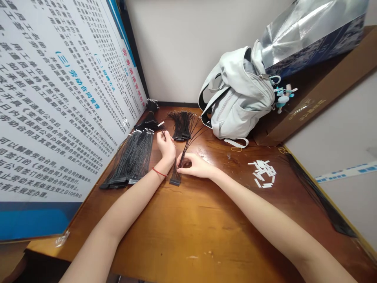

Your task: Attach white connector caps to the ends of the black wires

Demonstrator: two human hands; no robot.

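My right hand (pixel 193 165) pinches the thin black wires of a wire harness (pixel 182 157). The black connector (pixel 175 182) at the near end of that harness rests on the table, and its loose wires fan out toward the back. Slightly farther off, my left hand (pixel 166 145) is closed on a dark wire, with a small white sleeve (pixel 161 124) standing out at its tip. A wide bundle of black harnesses (pixel 132 157) lies left of my left wrist. Behind my hands sits a second pile of harnesses (pixel 182 125).
Several short white tubes (pixel 263 173) lie scattered on the wooden table (pixel 188 224) at right. A pale backpack (pixel 240 94) leans by a brown box (pixel 318 90) at the back. A printed board (pixel 59 98) borders the left side. More black wires (pixel 321 196) lie along the right edge.
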